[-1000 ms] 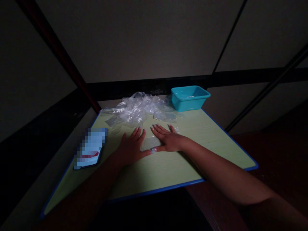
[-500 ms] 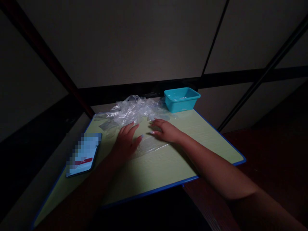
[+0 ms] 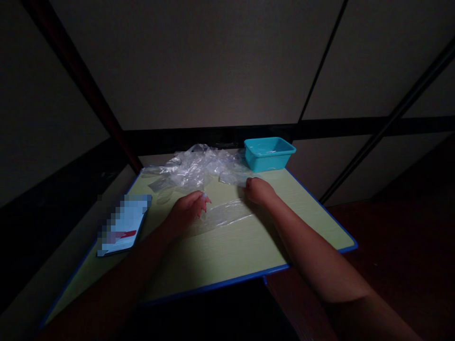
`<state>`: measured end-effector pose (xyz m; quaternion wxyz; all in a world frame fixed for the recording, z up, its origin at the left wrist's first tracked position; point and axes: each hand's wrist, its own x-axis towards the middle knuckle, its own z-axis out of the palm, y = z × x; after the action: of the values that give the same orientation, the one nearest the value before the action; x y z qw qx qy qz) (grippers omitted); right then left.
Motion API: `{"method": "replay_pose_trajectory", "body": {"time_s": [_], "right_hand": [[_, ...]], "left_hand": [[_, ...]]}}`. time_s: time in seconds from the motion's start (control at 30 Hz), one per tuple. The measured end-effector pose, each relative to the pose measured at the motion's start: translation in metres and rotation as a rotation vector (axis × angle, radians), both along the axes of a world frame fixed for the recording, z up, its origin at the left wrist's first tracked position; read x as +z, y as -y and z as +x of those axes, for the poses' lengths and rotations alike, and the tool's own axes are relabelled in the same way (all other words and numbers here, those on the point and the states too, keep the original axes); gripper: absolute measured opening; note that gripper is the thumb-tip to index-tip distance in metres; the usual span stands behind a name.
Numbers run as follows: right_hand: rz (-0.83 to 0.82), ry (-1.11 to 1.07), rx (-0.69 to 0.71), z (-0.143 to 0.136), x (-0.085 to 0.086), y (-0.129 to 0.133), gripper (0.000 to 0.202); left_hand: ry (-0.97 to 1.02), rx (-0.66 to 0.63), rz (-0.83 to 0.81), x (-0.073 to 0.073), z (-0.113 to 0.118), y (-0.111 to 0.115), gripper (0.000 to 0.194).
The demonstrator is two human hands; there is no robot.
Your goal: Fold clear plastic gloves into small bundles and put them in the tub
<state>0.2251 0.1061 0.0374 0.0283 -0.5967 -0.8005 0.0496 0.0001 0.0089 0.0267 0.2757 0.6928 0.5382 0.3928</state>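
A clear plastic bag lies spread on the table between my two hands, its upper edge creased and catching light. My left hand is at the bag's left end, thumb and curled fingers closed on the film. On the other side, my right hand makes a fist near the bag's right end. Its fingertips are tucked out of sight, so what it grips is hidden. Just beyond both hands is a crumpled heap of clear plastic bags, one flap reaching close to my right knuckles.
A turquoise plastic basket stands at the back right corner, with something clear inside. At the left edge lies a phone with its screen lit and partly blurred out. The pale green table has a blue rim and meets a panelled wall behind.
Both hands have gone from spread fingers to closed ones. My right hand has shifted slightly right, away from the heap. The bag between them now shows a raised crease. The view has tilted a little.
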Motion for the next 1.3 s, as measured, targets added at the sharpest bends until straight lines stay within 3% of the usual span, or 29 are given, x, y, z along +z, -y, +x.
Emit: {"method": "replay_pose_trajectory", "body": {"time_s": [0.13, 0.37, 0.63, 0.87, 1.1, 1.3], "right_hand": [[-0.073, 0.034, 0.027, 0.003, 0.001, -0.005, 0.041], [-0.142, 0.044, 0.088, 0.000, 0.002, -0.003, 0.047], [-0.166, 0.091, 0.185, 0.003, 0.004, 0.002, 0.065], [-0.206, 0.135, 0.289, 0.006, 0.008, 0.002, 0.029], [-0.248, 0.029, 0.268, 0.007, 0.022, 0.009, 0.027], [-0.263, -0.077, 0.177, 0.007, 0.017, 0.006, 0.022]], "left_hand": [[-0.444, -0.217, 0.249, -0.003, 0.003, 0.006, 0.023], [-0.486, -0.408, 0.365, -0.003, 0.011, 0.012, 0.015], [-0.482, -0.415, 0.346, -0.007, 0.011, 0.010, 0.018], [-0.495, -0.417, 0.315, -0.007, 0.009, 0.009, 0.017], [-0.504, -0.415, 0.322, -0.007, 0.009, 0.010, 0.020], [-0.541, -0.413, 0.312, -0.005, 0.012, 0.012, 0.025]]}}
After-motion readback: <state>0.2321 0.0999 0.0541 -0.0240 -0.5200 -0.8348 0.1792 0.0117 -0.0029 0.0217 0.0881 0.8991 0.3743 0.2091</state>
